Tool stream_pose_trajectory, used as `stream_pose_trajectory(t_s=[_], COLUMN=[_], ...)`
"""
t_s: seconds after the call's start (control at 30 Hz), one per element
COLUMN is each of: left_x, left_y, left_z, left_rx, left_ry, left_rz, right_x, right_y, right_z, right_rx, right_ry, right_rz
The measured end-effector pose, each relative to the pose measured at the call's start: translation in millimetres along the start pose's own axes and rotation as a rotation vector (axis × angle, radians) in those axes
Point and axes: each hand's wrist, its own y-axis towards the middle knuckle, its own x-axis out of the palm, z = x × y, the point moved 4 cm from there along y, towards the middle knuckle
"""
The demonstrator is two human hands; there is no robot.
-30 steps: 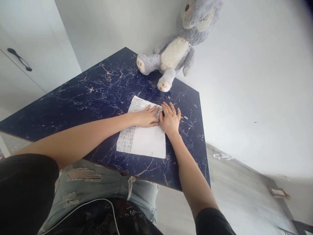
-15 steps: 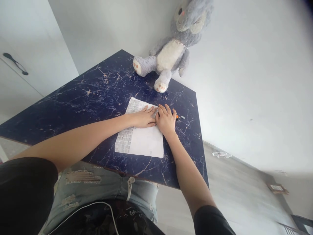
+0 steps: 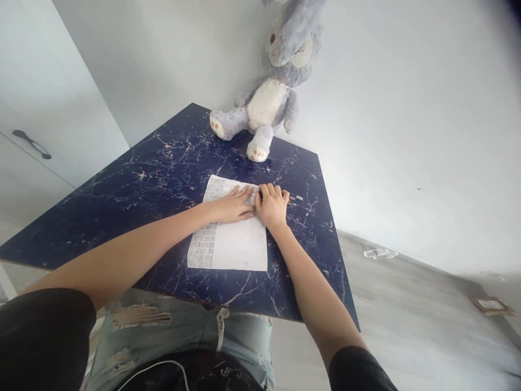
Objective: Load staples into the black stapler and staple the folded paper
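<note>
A white sheet of paper (image 3: 240, 247) lies on the dark blue marbled table (image 3: 138, 190); rows of grey pencil-like block marks run down its left side. My left hand (image 3: 233, 207) rests flat on the upper part of the sheet, fingers outstretched. Beside it, my right hand (image 3: 272, 207) is curled at the sheet's upper right edge. Under its fingers shows a bit of something dark and orange, mostly hidden. A small pale grey piece (image 3: 299, 198) lies just right of that hand, too small to name.
A grey and cream plush toy (image 3: 264, 106) sits at the table's far corner against the wall. A white cabinet with a dark handle (image 3: 31, 144) stands left. On the floor at right are a clear plastic item (image 3: 379, 253) and a brown box-like object (image 3: 491, 306).
My right hand's fingers have drawn in from spread to curled, covering more of the orange thing. My left hand stays flat on the paper. The whole view has shifted slightly.
</note>
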Motion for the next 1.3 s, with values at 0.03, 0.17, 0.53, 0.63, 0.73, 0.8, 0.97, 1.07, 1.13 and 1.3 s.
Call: stream_pose_trajectory(t_s=[0.03,0.17,0.53,0.63,0.73,0.8,0.97,1.07,1.13,1.3], left_x=[0,-1,-5,-2,0,0,-4,-6,-8,-11], left_y=[0,-1,-2,-1,0,-1,-2,-2,-2,-1], left_z=[0,1,2,-2,-4,-3,1,4,6,9], left_rx=[0.002,0.012,0.007,-0.008,-0.007,-0.008,-0.009,0.024,0.055,0.111], left_ry=[-0.003,-0.003,0.021,0.037,0.060,0.073,0.110,0.129,0.139,0.122], left_rz=[0.001,-0.006,0.000,0.014,0.012,0.007,0.014,0.041,0.065,0.083], right_x=[-1,-3,0,1,1,1,2,3,3,2], right_y=[0,1,1,1,2,2,2,2,2,2], right_z=[1,9,36,36,36,36,37,38,38,37], right_rx=[0.010,0.079,0.295,0.295,0.295,0.292,0.288,0.287,0.285,0.290], right_ry=[0.004,0.008,-0.034,-0.028,-0.021,-0.015,-0.014,-0.022,-0.024,-0.011], right_rz=[0.017,0.053,0.121,0.126,0.131,0.135,0.140,0.148,0.148,0.132])
